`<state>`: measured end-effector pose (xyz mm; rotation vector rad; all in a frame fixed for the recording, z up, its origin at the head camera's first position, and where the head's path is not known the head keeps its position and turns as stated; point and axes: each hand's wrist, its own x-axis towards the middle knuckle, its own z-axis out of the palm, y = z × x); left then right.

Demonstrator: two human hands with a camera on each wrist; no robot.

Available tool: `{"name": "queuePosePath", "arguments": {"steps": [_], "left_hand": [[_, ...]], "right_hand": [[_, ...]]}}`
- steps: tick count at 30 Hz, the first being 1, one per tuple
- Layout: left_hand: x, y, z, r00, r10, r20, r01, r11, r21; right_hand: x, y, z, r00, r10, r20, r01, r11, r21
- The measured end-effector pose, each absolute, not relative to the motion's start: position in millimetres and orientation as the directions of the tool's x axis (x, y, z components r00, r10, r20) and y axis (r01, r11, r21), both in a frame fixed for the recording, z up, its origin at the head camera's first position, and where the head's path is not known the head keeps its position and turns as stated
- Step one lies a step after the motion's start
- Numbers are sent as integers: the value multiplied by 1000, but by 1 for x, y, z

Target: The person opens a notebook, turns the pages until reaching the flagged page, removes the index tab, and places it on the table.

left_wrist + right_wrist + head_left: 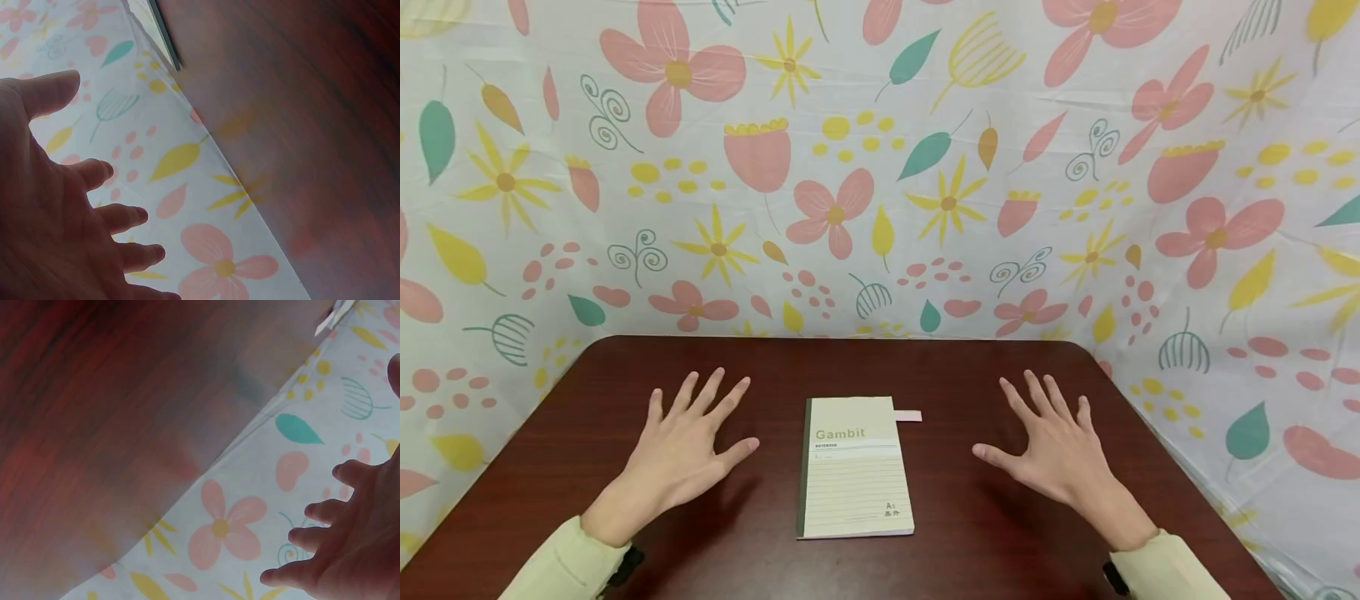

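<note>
A cream notebook point(857, 479) with a dark spine and the word "Gambit" on its cover lies closed on the table between my hands. From its right edge, near the top, sticks out a pale pink tab point(908, 416). To the left of the notebook my left hand point(681, 450) is held with fingers spread and nothing in it. My right hand point(1052, 450) mirrors it on the other side, fingers also spread and holding nothing. In the left wrist view a corner of the notebook point(165, 34) shows at the top.
The dark reddish-brown table point(970, 375) has rounded far corners. Behind it and along both sides hangs a white cloth point(865, 150) printed with pink flowers, yellow shapes and green leaves. Light sleeves point(568, 562) cover both forearms, with a dark band at each wrist.
</note>
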<state>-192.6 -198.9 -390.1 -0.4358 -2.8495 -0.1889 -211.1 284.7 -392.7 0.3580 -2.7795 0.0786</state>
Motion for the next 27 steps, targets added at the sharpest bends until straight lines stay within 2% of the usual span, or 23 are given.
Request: {"name": "queuePosePath", "arguments": {"steps": [13, 27], "left_hand": [[-194, -183, -399, -893, 318, 317, 371, 921, 122], [-196, -162, -405, -869, 380, 317, 437, 890, 131]], "right_hand": [[-201, 260, -398, -908, -280, 312, -307, 951, -39], [-201, 229, -407, -909, -331, 252, -359, 931, -73]]}}
